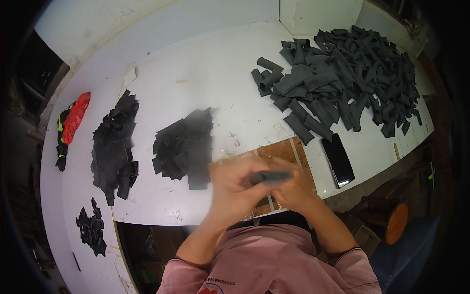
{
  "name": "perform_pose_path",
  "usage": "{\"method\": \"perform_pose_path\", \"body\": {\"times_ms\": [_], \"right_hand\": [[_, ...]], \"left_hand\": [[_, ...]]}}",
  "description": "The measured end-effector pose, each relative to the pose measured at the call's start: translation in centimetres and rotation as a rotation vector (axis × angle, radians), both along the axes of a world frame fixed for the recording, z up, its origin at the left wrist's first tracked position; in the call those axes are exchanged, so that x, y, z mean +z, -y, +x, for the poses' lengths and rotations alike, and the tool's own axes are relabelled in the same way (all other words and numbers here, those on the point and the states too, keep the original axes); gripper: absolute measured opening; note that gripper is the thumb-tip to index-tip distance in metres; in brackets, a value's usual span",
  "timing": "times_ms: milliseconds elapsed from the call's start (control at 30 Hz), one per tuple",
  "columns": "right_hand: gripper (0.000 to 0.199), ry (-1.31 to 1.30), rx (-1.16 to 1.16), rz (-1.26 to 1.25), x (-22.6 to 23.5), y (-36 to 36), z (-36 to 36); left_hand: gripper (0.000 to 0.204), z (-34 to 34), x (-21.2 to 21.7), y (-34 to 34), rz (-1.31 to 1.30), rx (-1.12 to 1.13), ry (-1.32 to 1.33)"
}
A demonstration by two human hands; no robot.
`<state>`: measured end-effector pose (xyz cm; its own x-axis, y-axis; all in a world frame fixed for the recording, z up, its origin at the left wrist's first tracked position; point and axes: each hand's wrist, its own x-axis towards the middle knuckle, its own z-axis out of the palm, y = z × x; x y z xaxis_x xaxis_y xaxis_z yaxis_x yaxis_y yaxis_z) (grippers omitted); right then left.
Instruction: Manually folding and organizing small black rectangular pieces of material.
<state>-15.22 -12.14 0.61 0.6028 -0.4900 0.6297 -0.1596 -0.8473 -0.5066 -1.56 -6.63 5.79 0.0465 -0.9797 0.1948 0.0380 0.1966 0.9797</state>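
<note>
In front of my body, both hands meet over the near edge of the white table (161,210). A small dark grey strip of cloth-like material (269,177), smeared by motion, lies between them. My left hand (237,183) has its fingers curled round the strip's left end. The fingers of my right hand (297,190) close on the other end. Just left of my hands is a flat stack of dark pieces (185,144). To the far right spreads a big heap of curled dark grey pieces (338,73).
Under my hands lies a brown board (298,156), with a black phone (338,160) right of it. Further left are a longer dark pile (115,147), a small scrap pile (91,228) and a red bundle (76,117). An orange-topped stool (396,224) stands lower right.
</note>
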Motion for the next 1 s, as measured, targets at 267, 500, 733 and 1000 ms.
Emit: {"method": "perform_pose_path", "body": {"times_ms": [267,500,733,1000], "right_hand": [[0.006,0.054,0.009,0.162,-3.2,-0.4,-0.4],[0.008,-0.082,-0.002,0.168,-1.3,0.0,-0.3],[0.017,-0.251,-0.048,0.053,1.8,-0.4,0.3],[0.026,-0.248,0.031,0.557,7.4,1.5,-0.2]], "left_hand": [[0.016,-0.5,-0.4,0.3,0.013,0.106,0.466],[0.014,-1.1,-1.3,-0.4,-0.158,0.249,0.023],[0.012,-0.2,-2.1,-1.4,-0.071,0.187,-0.777],[0.022,9.3,-7.4,2.6,-0.261,0.798,0.436]]}}
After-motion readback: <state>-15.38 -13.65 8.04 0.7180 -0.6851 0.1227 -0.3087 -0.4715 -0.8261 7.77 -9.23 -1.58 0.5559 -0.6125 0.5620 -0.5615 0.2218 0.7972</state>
